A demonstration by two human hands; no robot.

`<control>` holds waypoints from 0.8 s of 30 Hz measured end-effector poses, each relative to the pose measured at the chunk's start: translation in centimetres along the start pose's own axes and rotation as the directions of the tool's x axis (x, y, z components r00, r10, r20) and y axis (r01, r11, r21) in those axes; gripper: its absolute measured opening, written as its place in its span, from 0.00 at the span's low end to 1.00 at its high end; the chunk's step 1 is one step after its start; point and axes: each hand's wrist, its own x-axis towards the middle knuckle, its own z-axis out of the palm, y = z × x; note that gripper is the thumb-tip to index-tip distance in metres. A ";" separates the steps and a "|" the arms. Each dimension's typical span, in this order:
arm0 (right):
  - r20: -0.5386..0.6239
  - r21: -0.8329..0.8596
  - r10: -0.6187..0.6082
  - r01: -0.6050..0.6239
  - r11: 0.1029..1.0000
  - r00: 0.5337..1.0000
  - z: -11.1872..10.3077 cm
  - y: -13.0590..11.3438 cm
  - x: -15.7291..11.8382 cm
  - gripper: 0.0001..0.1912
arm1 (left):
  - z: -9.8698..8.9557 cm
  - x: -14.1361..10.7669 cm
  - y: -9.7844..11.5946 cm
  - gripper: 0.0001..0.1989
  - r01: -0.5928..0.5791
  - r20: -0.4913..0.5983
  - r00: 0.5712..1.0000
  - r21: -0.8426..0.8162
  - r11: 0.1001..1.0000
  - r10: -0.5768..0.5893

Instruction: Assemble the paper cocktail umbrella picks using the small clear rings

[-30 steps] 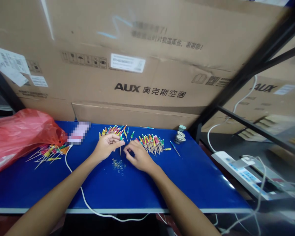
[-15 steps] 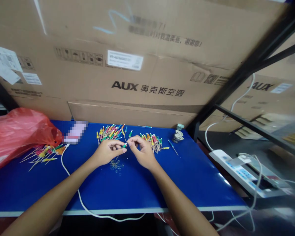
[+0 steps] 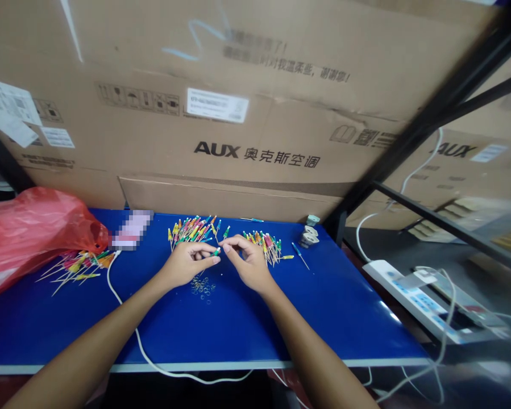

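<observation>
Over the middle of the blue table, my left hand [image 3: 186, 263] pinches a green folded cocktail umbrella [image 3: 216, 251] with a white tip. My right hand [image 3: 247, 262] is beside that tip, thumb and forefinger pressed together; whatever they grip is too small to make out. Below my left hand lies a scatter of small clear rubber bands [image 3: 203, 288]. Behind the hands are two piles of folded cocktail umbrellas on wooden sticks, a left pile [image 3: 191, 228] and a right pile [image 3: 272, 247]. A lone blue umbrella [image 3: 296, 250] rests to the right.
At left, a red plastic bag [image 3: 46, 221] lies by more cocktail umbrellas [image 3: 78, 266] and a blurred phone [image 3: 131, 230] on a white cable [image 3: 139, 341]. Small stacked objects [image 3: 310, 233] stand at back right. Cardboard boxes [image 3: 255, 130] rise behind; a power strip [image 3: 412, 298] sits right.
Almost nothing differs. My right fingers have shifted very slightly beside the green umbrella's tip, and the view has moved a touch.
</observation>
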 end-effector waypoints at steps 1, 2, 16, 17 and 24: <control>0.013 0.003 0.003 -0.003 1.000 1.000 0.1 0.1 0.0 0.10 | 0.0 0.0 0.1 0.14 -0.006 0.002 1.000 0.005 1.000 0.005; 0.031 0.006 0.004 -0.004 1.000 1.000 0.1 0.1 0.0 0.10 | 0.0 0.0 0.1 0.13 -0.010 0.003 1.000 0.010 1.000 0.010; -0.028 -0.079 -0.064 0.062 0.995 0.998 0.7 -0.6 -0.2 0.08 | 0.2 -0.4 0.8 0.10 -0.210 -0.158 0.948 0.340 0.917 0.276; -0.035 -0.075 -0.067 0.065 0.995 0.997 0.8 -0.7 -0.2 0.09 | 0.2 -0.5 0.8 0.09 -0.226 -0.165 0.939 0.364 0.904 0.301; -0.060 -0.076 -0.078 0.073 0.994 0.995 1.0 -1.0 -0.2 0.07 | 0.4 -0.9 0.8 0.06 -0.303 -0.176 0.898 0.419 0.856 0.404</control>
